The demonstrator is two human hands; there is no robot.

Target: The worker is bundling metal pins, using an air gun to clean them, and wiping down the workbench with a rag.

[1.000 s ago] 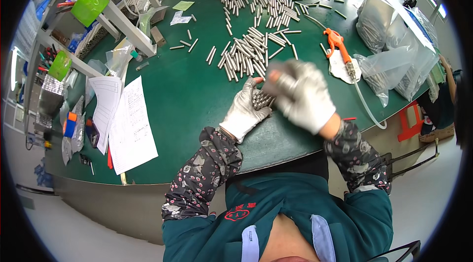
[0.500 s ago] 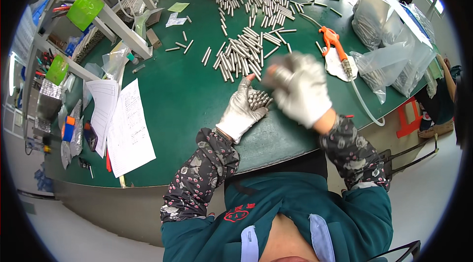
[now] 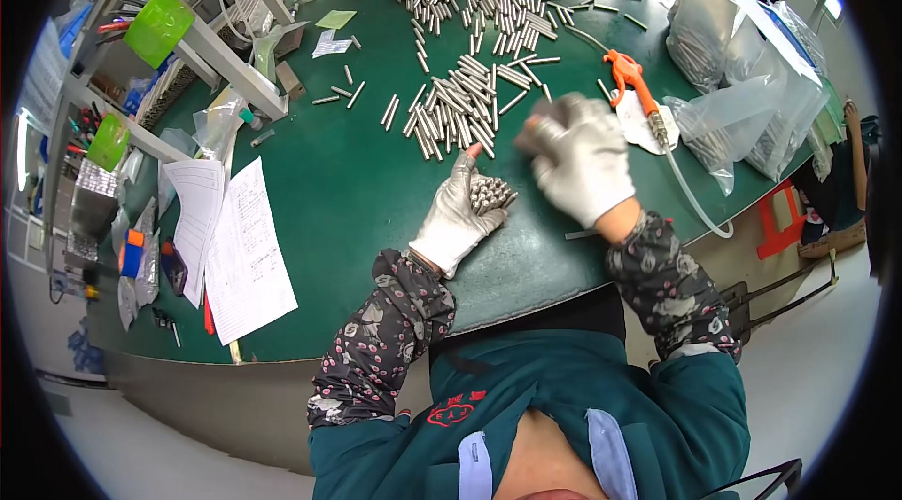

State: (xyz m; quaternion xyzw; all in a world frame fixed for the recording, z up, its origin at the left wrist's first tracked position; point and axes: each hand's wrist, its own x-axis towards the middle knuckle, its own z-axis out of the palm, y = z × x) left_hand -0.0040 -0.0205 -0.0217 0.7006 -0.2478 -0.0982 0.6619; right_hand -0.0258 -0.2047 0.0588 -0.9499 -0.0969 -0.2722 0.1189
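My left hand [image 3: 455, 215], in a white glove with bare fingertips, is wrapped round a bundle of short metal rods [image 3: 490, 195]. The rods' round ends show above the palm, and the thumb points away from me. Just right of the bundle, my right hand [image 3: 584, 162], gloved the same way, hovers over the table. Its fingers are smeared by motion, so I cannot tell whether anything is in them. Beyond both hands lies a loose pile of metal rods [image 3: 458, 110]. A thin grey piece [image 3: 582, 235] lies beside my right wrist.
An orange air blow gun [image 3: 631, 77] with a hose rests on a white cloth at the right. Clear bags of rods [image 3: 700, 44] stand beyond it. Written sheets [image 3: 246, 260] lie at the left, near a metal shelf frame [image 3: 225, 63]. More rods [image 3: 507, 7] spread across the back.
My right hand has shifted slightly right, away from the bundle, and its blur has lessened. The grey piece by its wrist now shows. My left hand keeps hold of the rods.
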